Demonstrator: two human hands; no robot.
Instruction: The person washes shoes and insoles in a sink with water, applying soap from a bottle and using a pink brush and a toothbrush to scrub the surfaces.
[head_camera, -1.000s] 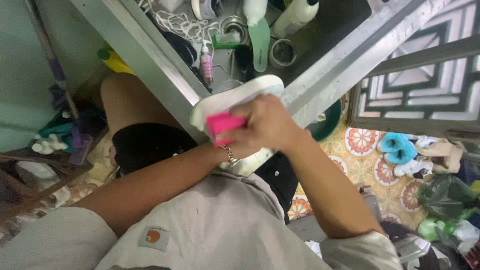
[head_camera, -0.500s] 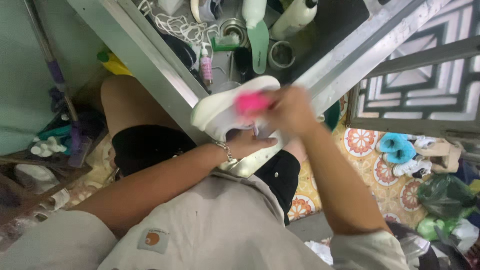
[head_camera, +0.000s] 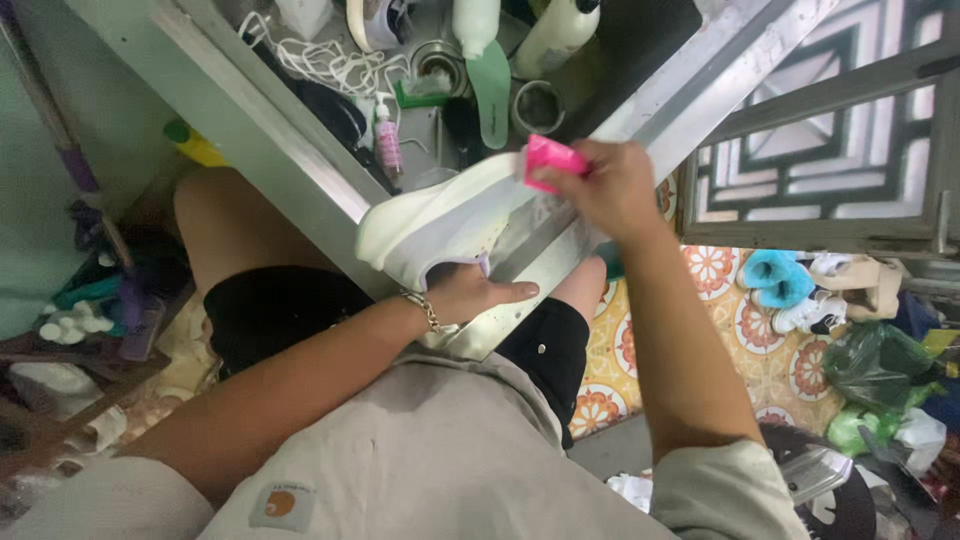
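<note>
Soft, even daylight, no hard shadows or glare. Slight motion blur on the right hand (head_camera: 612, 185); wide-angle stretch at the edges, dim lower-left corner.

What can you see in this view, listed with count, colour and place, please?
shoe: 1, white, held over the metal sink edge, centre
pink pad: 1, pink, pressed to the shoe's far end
sink: 1, grey metal, top
insole: 1, green, in the sink
laces: a bunch, white, in the sink
pump bottle: 1, pink, in the sink
big bottles: 2, white, top of the sink
slippers: a pair, blue, on the tiled floor, right
bags: several, green, far right
left hand: under the shoe, supporting it
right hand: gripping the pink pad
</note>
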